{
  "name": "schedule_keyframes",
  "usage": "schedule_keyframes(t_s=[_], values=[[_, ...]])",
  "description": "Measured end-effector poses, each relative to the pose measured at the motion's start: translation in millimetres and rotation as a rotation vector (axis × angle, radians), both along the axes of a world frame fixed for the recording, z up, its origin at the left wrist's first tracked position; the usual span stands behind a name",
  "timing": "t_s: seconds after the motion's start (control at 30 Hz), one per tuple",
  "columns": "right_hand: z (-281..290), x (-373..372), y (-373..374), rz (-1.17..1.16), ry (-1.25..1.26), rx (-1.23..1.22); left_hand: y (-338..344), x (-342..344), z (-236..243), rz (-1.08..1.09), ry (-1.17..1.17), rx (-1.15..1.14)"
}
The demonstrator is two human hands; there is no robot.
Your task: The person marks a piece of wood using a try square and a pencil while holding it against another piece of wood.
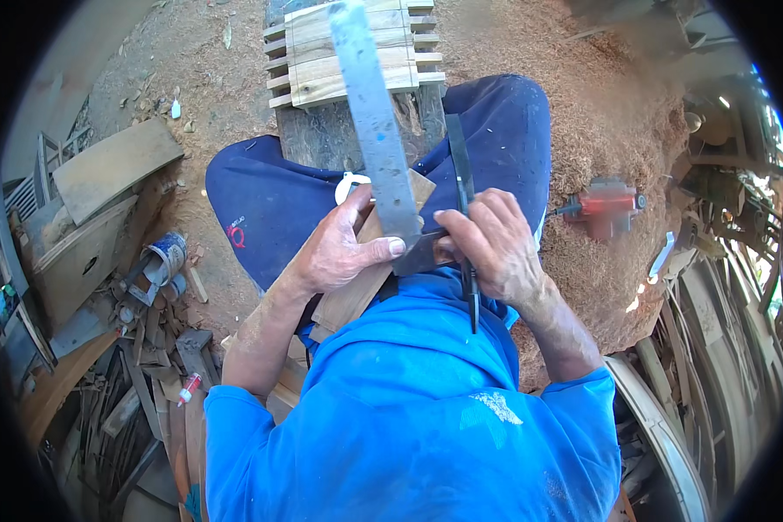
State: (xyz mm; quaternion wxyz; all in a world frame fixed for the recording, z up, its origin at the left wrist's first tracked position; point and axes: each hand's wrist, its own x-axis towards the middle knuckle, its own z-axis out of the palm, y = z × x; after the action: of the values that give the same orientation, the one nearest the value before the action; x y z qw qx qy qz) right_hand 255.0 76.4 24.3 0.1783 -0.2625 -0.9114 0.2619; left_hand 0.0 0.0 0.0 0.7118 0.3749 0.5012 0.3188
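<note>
A carpenter's square with a wide, spotted steel blade (376, 122) and a short dark stock (419, 254) is held up over my lap. My left hand (344, 248) pinches it where blade and stock meet, thumb on top. My right hand (496, 244) has its fingers at the stock's other end. Also in that hand is a long, narrow dark tool (460, 161), perhaps a file, running lengthwise through the grip. A wooden piece (352, 300) lies under my left hand, partly hidden. A small white curved object (350, 186) shows beside the left fingers.
Boards with finger-like ends (322, 74) lie across a worn wooden bench (317, 139) between my knees. A red power tool (606, 207) rests on sawdust at right. A can (163, 258), a red-and-white bottle (190, 388) and wood scraps (152, 339) crowd the left; planks (700, 348) line the right.
</note>
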Motion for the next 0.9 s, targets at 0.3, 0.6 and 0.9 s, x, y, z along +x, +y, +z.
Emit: schedule_keyframes(t_s=[0.3,0.6,0.9], values=[[-8,32,-16,-0.634,0.182,-0.271,3,-8,-2,0.087,-0.289,-0.116],[-12,13,-53,-0.774,0.167,-0.715,7,-3,-4,0.086,-0.304,-0.192],[-15,9,-63,-0.728,0.174,-0.781,11,-5,-1,0.139,-0.449,-0.345]])
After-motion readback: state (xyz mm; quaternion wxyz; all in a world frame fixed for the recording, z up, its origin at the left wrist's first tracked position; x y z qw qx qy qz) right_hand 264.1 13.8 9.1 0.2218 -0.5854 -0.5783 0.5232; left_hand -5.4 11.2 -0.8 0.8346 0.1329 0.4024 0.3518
